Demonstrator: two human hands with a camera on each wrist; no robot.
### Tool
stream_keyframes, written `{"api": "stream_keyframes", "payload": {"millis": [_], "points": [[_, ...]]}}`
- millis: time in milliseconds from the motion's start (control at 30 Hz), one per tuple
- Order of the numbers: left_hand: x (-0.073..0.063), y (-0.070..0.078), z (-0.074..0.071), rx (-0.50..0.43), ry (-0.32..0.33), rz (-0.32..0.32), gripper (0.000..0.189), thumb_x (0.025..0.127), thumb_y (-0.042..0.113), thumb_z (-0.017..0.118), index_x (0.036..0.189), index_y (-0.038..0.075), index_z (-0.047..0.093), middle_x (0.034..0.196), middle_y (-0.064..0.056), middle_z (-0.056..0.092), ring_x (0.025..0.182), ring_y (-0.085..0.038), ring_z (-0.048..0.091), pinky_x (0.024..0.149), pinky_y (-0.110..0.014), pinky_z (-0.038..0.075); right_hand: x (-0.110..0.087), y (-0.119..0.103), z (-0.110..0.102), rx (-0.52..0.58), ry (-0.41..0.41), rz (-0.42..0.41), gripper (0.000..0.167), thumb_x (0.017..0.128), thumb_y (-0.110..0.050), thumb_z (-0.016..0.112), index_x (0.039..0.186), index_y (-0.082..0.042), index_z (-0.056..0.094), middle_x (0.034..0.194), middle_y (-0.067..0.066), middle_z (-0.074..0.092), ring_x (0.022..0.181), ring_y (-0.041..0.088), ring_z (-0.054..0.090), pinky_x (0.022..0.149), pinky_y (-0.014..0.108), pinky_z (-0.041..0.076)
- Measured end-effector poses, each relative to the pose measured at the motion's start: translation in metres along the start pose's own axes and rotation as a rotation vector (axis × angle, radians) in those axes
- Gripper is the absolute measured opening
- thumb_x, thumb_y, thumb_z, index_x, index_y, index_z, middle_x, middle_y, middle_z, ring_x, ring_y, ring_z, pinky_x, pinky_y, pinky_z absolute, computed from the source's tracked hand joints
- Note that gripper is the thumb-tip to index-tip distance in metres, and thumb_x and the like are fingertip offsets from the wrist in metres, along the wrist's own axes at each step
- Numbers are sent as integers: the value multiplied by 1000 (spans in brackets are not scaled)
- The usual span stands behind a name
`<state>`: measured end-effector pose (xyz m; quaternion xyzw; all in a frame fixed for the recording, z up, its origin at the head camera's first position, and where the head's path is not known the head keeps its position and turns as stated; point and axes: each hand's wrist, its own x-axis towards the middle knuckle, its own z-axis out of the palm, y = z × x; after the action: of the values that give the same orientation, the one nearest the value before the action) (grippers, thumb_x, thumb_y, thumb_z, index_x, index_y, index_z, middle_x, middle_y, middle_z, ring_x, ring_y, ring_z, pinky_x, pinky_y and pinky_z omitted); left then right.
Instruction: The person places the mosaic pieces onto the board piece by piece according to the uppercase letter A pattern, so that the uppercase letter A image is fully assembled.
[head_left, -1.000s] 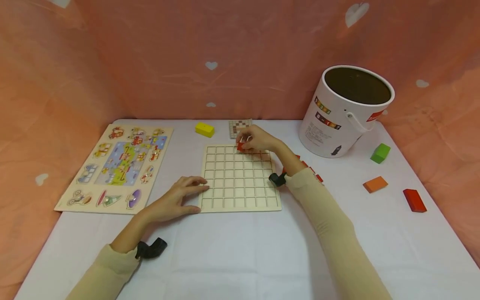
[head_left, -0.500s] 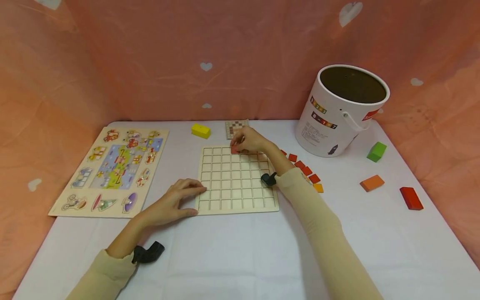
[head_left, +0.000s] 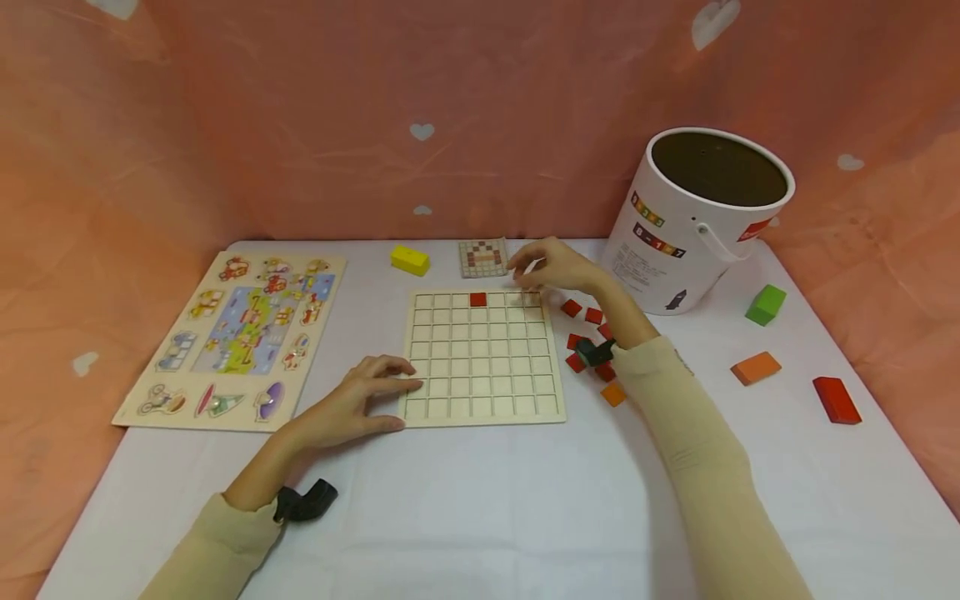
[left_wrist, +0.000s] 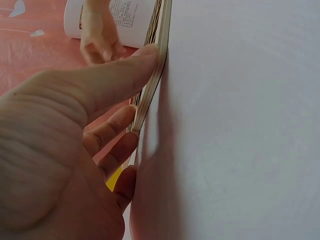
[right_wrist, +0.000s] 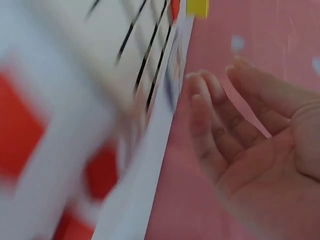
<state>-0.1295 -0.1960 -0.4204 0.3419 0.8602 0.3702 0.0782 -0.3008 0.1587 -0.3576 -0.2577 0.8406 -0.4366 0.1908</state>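
Observation:
A pale wooden grid board [head_left: 480,360] lies in the middle of the table. One red square tile [head_left: 477,299] sits in a cell of its far row. My left hand [head_left: 352,400] rests at the board's left edge, thumb and fingertips touching it, as the left wrist view also shows along the board's side [left_wrist: 159,60]. Above the board's far right corner, my right hand [head_left: 558,265] holds nothing; its fingers [right_wrist: 202,120] are loosely bent. Beside the right edge lie several loose red tiles [head_left: 572,308] and an orange tile [head_left: 612,394], some partly hidden by the right wrist.
A small pattern card [head_left: 483,258] and a yellow block [head_left: 409,260] lie behind the board. A picture puzzle [head_left: 315,333] is at left. At back right stands a white bucket [head_left: 645,242], with green [head_left: 765,305], orange [head_left: 756,367] and red [head_left: 837,400] blocks near the right edge.
My right hand has let go of the red tile in the far row and moved right, away from it. More loose tiles show beside the board. The left hand stays at the board's edge.

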Motion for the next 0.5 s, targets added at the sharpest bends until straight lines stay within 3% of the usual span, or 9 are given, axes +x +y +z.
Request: {"api": "stream_keyframes", "payload": {"millis": [100,233,500], "points": [[1,1,1,2,-5,-2,53,82,13,82,131,7,66,139,-9,49,131,-31,36,105,-55,25,-22,13,-16,-43,-5,47,34,92,-1,66,124,9,62,114,23,66,107,34,61,90,42,51],[1,1,0,-8,-4,-14,53,81,13,83,131,7,66,139,-8,48,132,-31,35,106,-55,25,-42,26,-23,-99,-33,96,35,90,-1,68,124,5,63,120,21,64,111,34,55,95,42,45],[-1,1,0,-28,0,-18,52,81,11,82,131,7,66,139,-9,48,132,-31,35,106,-56,25,-56,39,-21,-60,-63,146,34,89,2,68,123,3,64,124,19,61,113,33,53,99,42,42]]}}
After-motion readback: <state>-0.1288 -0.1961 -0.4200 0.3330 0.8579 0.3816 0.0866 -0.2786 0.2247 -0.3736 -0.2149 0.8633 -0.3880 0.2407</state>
